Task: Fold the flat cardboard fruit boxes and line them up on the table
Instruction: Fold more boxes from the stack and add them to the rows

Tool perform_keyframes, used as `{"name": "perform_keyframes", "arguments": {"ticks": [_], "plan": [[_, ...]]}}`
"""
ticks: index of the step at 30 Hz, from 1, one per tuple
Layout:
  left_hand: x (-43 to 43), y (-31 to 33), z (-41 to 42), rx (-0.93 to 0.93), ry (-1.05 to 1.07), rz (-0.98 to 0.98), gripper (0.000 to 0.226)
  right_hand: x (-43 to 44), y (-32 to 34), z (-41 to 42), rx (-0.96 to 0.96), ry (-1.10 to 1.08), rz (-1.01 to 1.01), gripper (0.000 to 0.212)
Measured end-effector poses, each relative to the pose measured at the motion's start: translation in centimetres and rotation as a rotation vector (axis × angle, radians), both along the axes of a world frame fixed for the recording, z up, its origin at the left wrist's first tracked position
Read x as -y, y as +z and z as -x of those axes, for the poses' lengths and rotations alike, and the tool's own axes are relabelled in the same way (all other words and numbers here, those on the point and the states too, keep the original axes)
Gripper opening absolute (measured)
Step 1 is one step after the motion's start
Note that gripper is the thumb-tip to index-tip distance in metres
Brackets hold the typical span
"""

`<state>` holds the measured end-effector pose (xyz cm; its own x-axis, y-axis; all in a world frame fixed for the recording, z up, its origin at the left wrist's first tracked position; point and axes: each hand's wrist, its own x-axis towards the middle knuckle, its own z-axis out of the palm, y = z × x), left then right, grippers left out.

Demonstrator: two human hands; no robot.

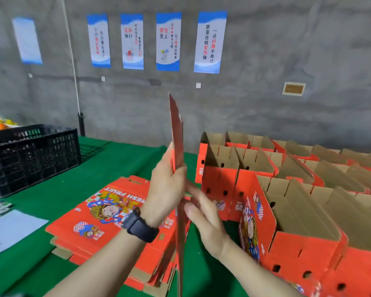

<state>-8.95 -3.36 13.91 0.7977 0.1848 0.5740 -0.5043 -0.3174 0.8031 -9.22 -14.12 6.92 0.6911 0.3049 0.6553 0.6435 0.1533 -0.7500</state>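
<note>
Green table cover (120,159) is backed by a concrete wall (266,50) hung with posters (168,41). Flat cardboard box (177,133) is gripped edge-on by left hand (167,187); right hand (204,215) is pressed flat-fingered against it.

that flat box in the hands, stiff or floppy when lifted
Probably fairly stiff: the flat box stands upright, edge-on, above the left hand without drooping. Likely light, since one hand grips it while the right hand only rests against it.

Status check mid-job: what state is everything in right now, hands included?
Held box: unfolded, upright, edge-on to camera.
Left hand: grips the held box.
Right hand: fingers straight against the held box.
Flat stack: unfolded, lying on the table.
Folded boxes: erected, tops open, in rows.
Black crate: upright on table, left.
</note>
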Motion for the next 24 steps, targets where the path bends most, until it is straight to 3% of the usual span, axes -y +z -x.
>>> {"name": "perform_keyframes", "arguments": {"ticks": [3, 8, 11, 18, 24], "plan": [[-1.5, 0.6, 1.6, -0.029, -0.073, 0.0, 0.054, 2.0, 0.3, -1.1, -0.121, -0.065, 0.151, 0.032], [-3.6, 0.4, 3.8, -0.199, -0.287, 0.197, 0.037, 5.6, -0.3, -3.0, -0.239, -0.308, 0.374, 0.051], [-5.1, -0.3, 4.2, -0.269, -0.371, 0.331, 0.025, 7.2, -0.3, -3.2, -0.206, -0.44, 0.404, 0.055], [-8.1, -3.2, 4.2, -0.331, -0.504, 0.448, 0.032, 8.6, -0.3, -3.0, -0.164, -0.762, 0.417, 0.059], [-12.9, -5.9, 4.1, -0.28, -0.445, 0.514, 0.04, 8.8, 1.2, -2.4, -0.247, -0.669, 0.466, 0.049]]}}
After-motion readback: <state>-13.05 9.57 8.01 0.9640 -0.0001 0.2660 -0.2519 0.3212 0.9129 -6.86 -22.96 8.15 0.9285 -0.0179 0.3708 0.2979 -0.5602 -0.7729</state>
